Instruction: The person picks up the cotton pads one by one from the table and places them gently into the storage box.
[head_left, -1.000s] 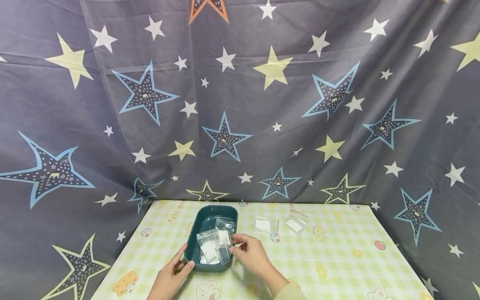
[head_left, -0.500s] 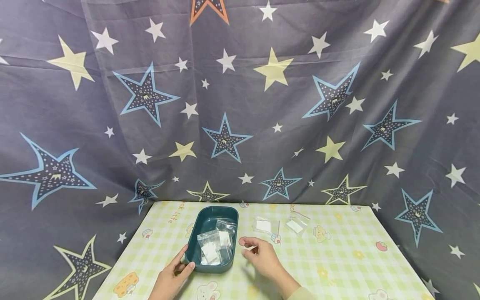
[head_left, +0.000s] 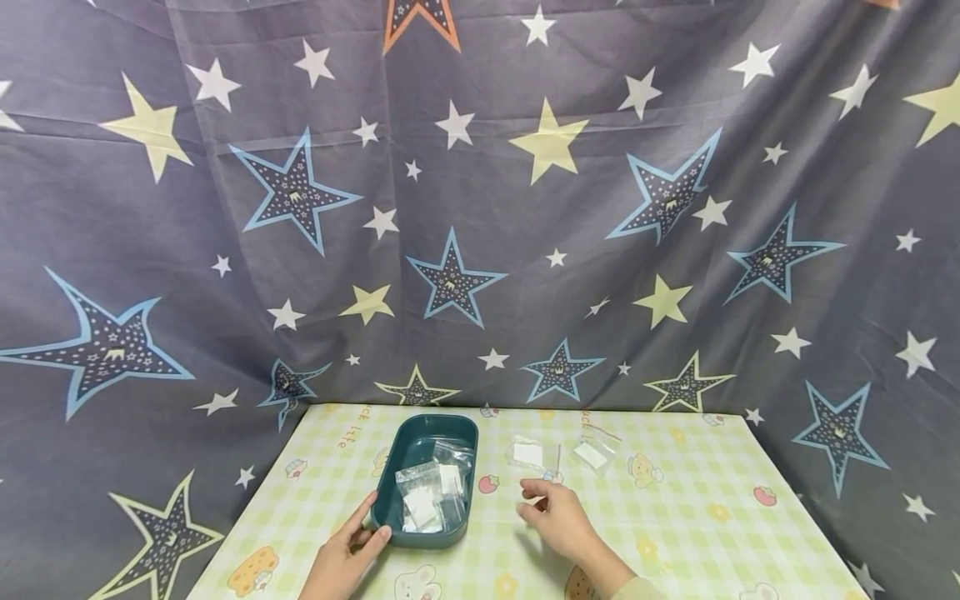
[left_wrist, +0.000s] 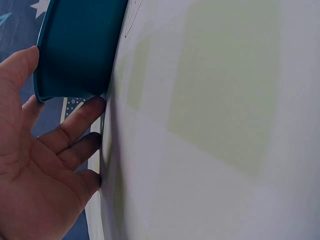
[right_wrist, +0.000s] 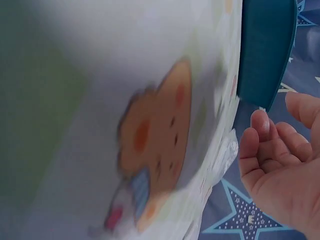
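Note:
A dark teal rectangular box stands on the table, left of the middle. Several small clear zip bags with white contents lie piled in its nearer half. My left hand grips the box's near left corner, thumb on the near end and fingers along the left side. To the right of the box, my right hand hovers low over the cloth with loosely curled fingers and nothing in them. Beyond it lie two more clear bags, one zip bag nearer the box and another zip bag farther right, each with a white piece inside.
A green-and-white checked tablecloth with cartoon prints covers the table. Right behind its far edge hangs a dark grey curtain patterned with stars, which also runs down both sides.
My right hand has let go of a bag inside the box and drawn back to the right over the cloth. The left hand has stayed on the box's corner.

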